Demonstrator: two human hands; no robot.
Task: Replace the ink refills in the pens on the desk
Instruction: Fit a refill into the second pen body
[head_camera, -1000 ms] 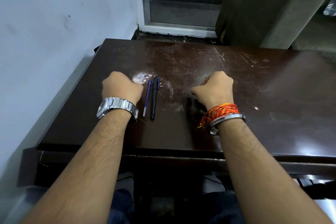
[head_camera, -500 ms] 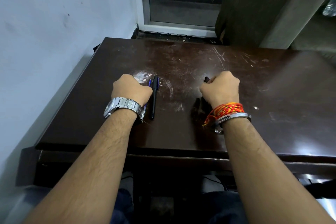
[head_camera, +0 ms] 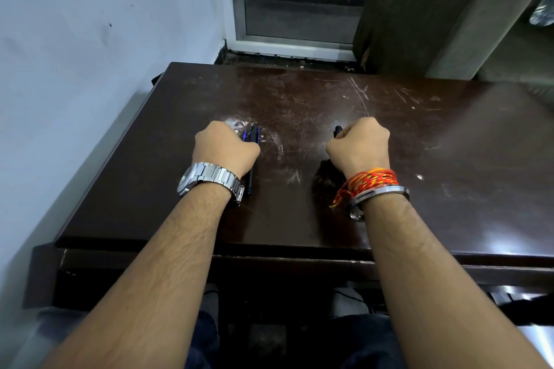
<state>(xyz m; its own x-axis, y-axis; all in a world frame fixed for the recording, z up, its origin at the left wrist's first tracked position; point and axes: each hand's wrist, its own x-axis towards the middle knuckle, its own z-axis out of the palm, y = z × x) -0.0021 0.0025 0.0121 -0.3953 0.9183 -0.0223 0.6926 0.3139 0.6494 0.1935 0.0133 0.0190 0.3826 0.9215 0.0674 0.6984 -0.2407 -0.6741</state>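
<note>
Pens are what we look for first, and we find two on the dark, scratched desk. One black pen lies lengthwise, pointing away from the near edge of the desk, its middle hidden under our left hand; its far end carries a blue part, and its near end shows beside the silver watch. A thin blue refill peeks out just beside that pen's far end. Our left hand is curled into a fist over both; whether it actually grips them, we cannot tell. To the right of that pen, well apart from it, our right hand is closed around a second black pen, of which only a short dark tip sticks out past the knuckles. Orange threads and a metal bangle circle that wrist.
</note>
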